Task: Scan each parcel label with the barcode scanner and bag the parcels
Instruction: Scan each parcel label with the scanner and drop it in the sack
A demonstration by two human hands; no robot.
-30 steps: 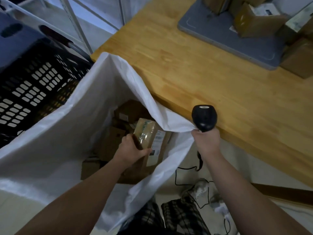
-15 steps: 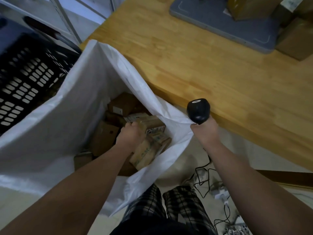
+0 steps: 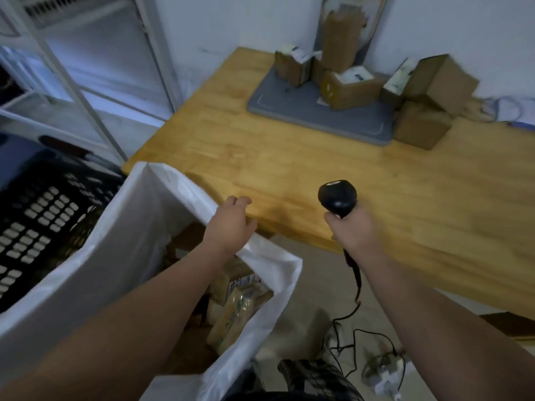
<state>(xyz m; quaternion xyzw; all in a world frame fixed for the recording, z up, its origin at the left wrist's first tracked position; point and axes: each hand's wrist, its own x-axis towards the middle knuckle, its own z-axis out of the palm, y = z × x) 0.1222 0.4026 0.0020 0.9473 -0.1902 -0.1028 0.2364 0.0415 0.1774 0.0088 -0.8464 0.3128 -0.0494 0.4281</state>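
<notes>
Left hand [image 3: 231,224], empty with fingers loosely curled, hovers over a white bag [image 3: 95,273] of parcels [image 3: 240,302]. Right hand [image 3: 351,233] grips a black scanner [image 3: 337,198] above a wooden table [image 3: 289,169] bearing boxes [image 3: 351,86].

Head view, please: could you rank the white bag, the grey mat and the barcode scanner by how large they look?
1. white bag, clearly largest, though nearest the camera.
2. grey mat, farther off.
3. barcode scanner, smallest despite being close.
</notes>
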